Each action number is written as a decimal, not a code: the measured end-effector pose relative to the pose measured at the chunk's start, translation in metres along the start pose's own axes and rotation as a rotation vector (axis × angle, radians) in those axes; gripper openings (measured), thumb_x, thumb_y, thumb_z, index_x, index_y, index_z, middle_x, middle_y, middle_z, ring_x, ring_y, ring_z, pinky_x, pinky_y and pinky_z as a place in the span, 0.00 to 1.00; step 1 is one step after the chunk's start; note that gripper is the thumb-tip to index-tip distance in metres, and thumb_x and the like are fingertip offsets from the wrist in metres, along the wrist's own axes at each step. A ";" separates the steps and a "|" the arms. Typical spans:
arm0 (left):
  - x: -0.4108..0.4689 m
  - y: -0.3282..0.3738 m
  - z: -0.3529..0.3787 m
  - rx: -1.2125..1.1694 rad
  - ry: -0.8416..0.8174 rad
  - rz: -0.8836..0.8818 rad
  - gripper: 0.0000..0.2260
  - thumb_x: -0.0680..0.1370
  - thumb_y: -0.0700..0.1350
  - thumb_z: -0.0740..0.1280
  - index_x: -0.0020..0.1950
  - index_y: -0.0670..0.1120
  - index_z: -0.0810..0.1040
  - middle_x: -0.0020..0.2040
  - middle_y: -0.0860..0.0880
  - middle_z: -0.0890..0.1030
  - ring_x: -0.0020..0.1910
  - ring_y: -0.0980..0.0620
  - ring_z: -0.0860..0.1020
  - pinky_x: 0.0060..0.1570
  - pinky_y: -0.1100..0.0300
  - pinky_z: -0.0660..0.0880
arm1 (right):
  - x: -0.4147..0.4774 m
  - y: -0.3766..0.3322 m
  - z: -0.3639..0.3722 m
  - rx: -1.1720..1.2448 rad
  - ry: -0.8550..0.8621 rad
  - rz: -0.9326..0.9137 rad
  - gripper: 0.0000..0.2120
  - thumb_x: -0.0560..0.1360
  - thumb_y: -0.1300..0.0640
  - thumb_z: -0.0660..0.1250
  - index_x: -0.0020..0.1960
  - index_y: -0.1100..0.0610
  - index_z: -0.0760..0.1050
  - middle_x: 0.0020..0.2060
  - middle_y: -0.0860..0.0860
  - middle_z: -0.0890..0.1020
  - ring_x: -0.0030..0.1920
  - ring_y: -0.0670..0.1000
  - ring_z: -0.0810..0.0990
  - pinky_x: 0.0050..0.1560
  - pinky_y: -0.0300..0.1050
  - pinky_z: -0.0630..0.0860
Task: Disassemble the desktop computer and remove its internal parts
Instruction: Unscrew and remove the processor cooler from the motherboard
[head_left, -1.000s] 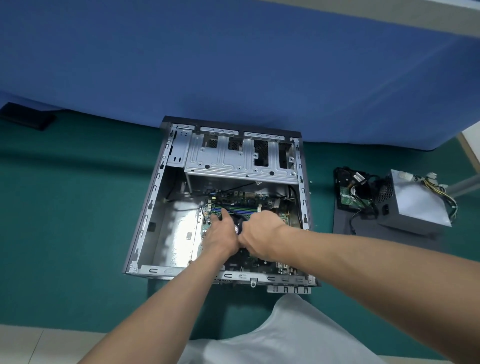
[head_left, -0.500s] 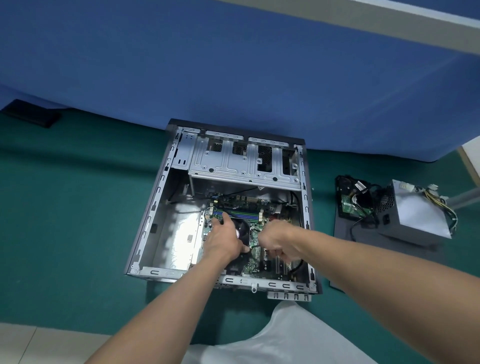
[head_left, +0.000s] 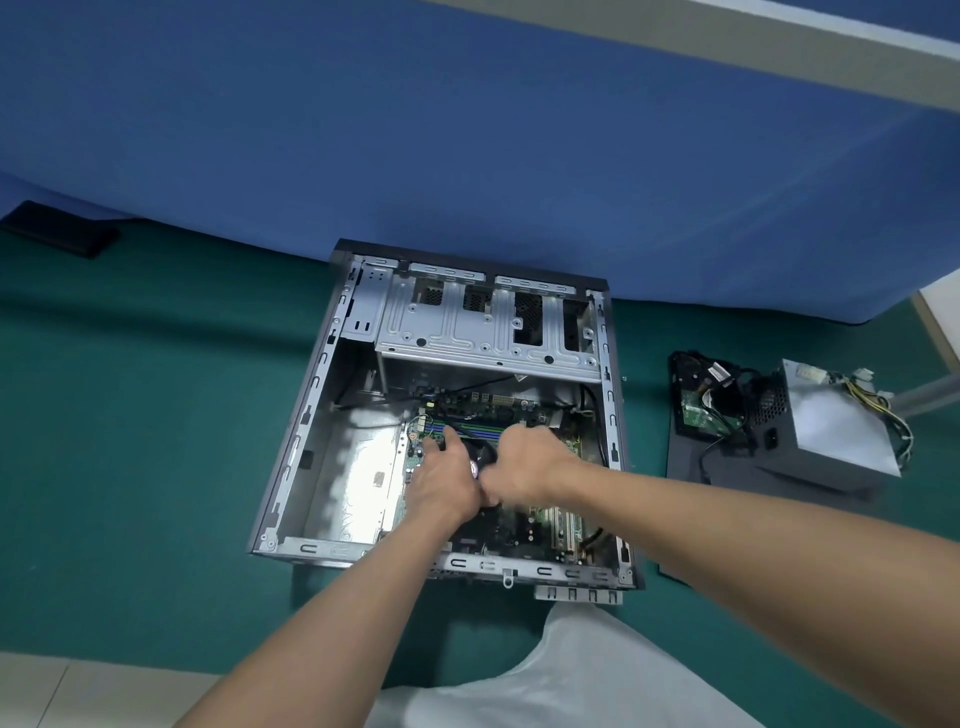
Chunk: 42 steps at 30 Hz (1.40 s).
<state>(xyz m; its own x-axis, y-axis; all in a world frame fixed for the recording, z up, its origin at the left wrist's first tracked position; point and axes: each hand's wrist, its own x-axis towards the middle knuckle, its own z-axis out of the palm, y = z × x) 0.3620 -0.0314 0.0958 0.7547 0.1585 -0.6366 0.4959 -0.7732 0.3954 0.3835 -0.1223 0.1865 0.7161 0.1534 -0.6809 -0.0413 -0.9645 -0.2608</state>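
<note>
Since both hands crowd the round black CPU cooler in the open grey steel case, I'd lift it straight, no twisting off the green motherboard. Fingers of the left hand curl round its side; the right hand is blurred, fingers curled, grip unclear.

A makeshift repair workspace: a green felt-like covering lies under an opened computer case, a blue cloth backdrop hangs behind, and pulled parts (a grey power supply among them) sit on a dark panel.
</note>
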 end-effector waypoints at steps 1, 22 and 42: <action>0.000 0.000 0.000 -0.008 -0.006 -0.001 0.48 0.73 0.47 0.75 0.80 0.46 0.43 0.79 0.41 0.48 0.74 0.38 0.61 0.67 0.46 0.66 | 0.003 0.000 -0.002 0.313 -0.029 0.193 0.06 0.75 0.59 0.60 0.43 0.60 0.74 0.29 0.53 0.76 0.26 0.49 0.75 0.22 0.33 0.64; 0.002 -0.001 0.002 -0.007 0.029 0.002 0.45 0.74 0.45 0.73 0.80 0.46 0.45 0.79 0.41 0.50 0.73 0.39 0.63 0.67 0.47 0.67 | 0.002 0.017 0.003 -0.534 0.110 -0.273 0.10 0.73 0.51 0.65 0.38 0.58 0.72 0.34 0.52 0.77 0.39 0.57 0.78 0.36 0.43 0.72; 0.002 0.002 0.002 0.043 0.043 -0.011 0.43 0.74 0.47 0.73 0.79 0.46 0.49 0.78 0.41 0.55 0.69 0.38 0.70 0.61 0.48 0.72 | -0.015 0.020 0.022 -1.101 0.038 -0.471 0.13 0.82 0.58 0.55 0.63 0.55 0.73 0.32 0.50 0.72 0.29 0.51 0.71 0.26 0.44 0.64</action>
<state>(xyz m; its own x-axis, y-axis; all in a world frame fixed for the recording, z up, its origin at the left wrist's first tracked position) 0.3635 -0.0344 0.0939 0.7674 0.1929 -0.6115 0.4862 -0.7968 0.3588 0.3565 -0.1393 0.1765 0.5219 0.5523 -0.6501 0.8356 -0.4842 0.2595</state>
